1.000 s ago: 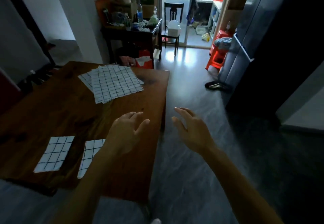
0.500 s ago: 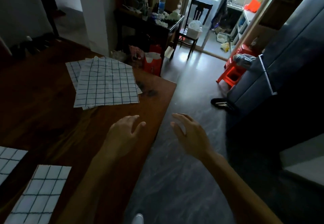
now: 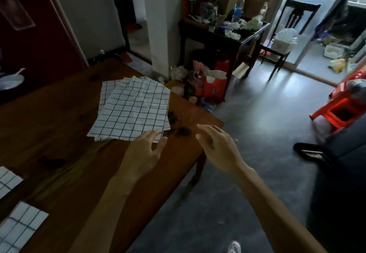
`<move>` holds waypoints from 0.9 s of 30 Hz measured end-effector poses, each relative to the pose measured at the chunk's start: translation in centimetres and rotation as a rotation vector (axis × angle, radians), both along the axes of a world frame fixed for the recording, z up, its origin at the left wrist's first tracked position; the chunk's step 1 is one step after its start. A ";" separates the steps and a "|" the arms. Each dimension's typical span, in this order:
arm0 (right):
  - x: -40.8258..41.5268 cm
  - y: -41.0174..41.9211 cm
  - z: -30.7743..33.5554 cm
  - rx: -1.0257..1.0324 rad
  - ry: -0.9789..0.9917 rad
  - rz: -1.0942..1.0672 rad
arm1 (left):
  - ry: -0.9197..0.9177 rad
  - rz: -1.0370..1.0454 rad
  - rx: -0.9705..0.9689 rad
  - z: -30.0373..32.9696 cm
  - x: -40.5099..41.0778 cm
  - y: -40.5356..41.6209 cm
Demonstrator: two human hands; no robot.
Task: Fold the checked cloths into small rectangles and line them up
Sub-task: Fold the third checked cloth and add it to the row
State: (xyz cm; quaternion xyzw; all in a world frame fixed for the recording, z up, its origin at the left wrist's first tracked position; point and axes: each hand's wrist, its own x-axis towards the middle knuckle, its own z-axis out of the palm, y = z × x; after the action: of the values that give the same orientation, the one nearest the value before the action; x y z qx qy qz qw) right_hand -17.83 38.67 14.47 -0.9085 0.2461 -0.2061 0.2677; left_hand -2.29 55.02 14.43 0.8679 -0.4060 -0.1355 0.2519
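Observation:
A loose stack of unfolded white cloths with a dark check (image 3: 134, 110) lies flat near the far right corner of the brown wooden table (image 3: 59, 134). My left hand (image 3: 144, 152) hovers with fingers spread, its fingertips at the stack's near right corner. My right hand (image 3: 217, 148) is open in the air just right of the stack, over the table's right edge, holding nothing. Two folded checked rectangles lie at the near left: one (image 3: 19, 227) by the bottom edge and another (image 3: 8, 179) partly cut off at the left.
Dark stains (image 3: 178, 128) mark the table beside the stack. A cluttered dark side table (image 3: 223, 35), a red bag (image 3: 215, 86) and bottles stand beyond the table. A black chair (image 3: 287, 35) and red stools (image 3: 340, 110) sit on the grey floor to the right.
Both hands have reached forward toward the stack of unfolded cloths, which now looks nearer. The folded rectangles have slid to the lower left edge of view.

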 end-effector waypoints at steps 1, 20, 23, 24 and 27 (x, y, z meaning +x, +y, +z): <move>-0.5 -2.0 0.2 0.009 0.002 0.033 | -0.011 0.028 0.004 0.3 -0.9 -1.7; 5.5 -34.1 0.2 0.050 0.084 0.363 | 0.003 0.369 0.054 -1.0 -0.8 -30.1; 9.2 -38.5 -0.2 0.026 0.174 0.422 | 0.060 0.448 0.038 -2.6 2.9 -34.4; 10.5 -40.0 -0.2 0.018 0.210 0.440 | 0.071 0.468 0.031 -2.9 4.1 -35.8; 15.1 -44.3 0.3 0.005 0.258 0.487 | 0.068 0.500 0.019 -2.9 7.4 -39.5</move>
State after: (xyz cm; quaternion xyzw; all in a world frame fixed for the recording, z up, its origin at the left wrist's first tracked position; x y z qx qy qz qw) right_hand -2.76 -5.59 14.78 -0.9589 0.0531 -0.0174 0.2782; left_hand 5.15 15.49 11.51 0.9387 -0.1687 -0.1019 0.2827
